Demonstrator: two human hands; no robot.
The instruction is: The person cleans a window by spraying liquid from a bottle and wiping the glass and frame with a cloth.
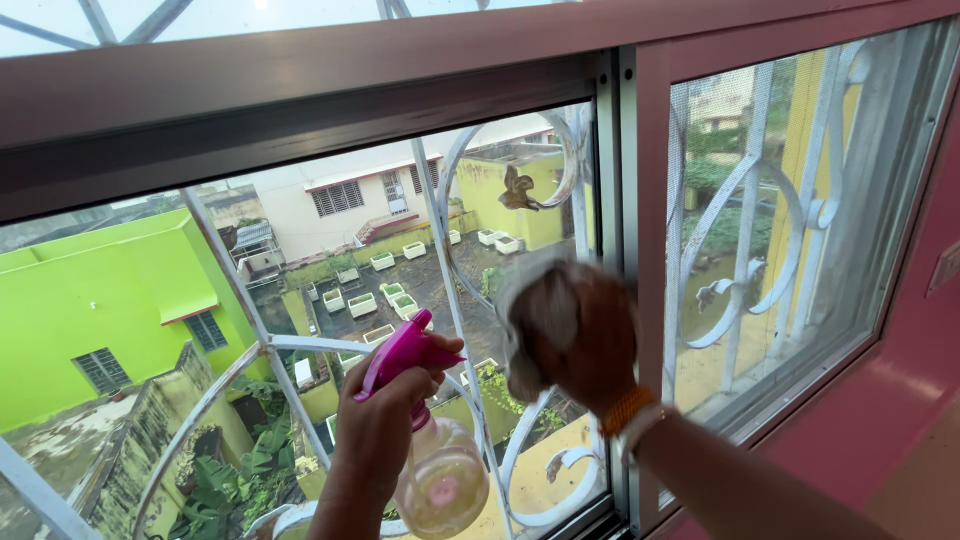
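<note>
I see my left hand (pixel 378 420) low in the middle of the view, fingers wrapped around the neck of a spray bottle (pixel 432 440) and one finger curled toward its trigger. The bottle has a bright pink spray head (pixel 405 350) with the nozzle pointing right, toward the window pane (pixel 330 300), and a rounded clear body holding pale yellowish liquid; a pink tube end shows through near the bottom. It is held upright, just in front of the lower part of the glass. My right hand (pixel 585 335) is up against the same pane, to the right of the bottle, pressing a light greyish cloth (pixel 535 310) flat to the glass; the hand and cloth are blurred, so I cannot tell exactly how the fingers grip it, only that they are closed over it. An orange-and-white band (pixel 630 412) sits on that wrist. Behind the glass runs a white curved metal grille (pixel 450 200), and the window frame (pixel 640 250) to the right is pinkish red. Outside, a green building (pixel 90 300) and white planter boxes (pixel 362 303) lie below.
</note>
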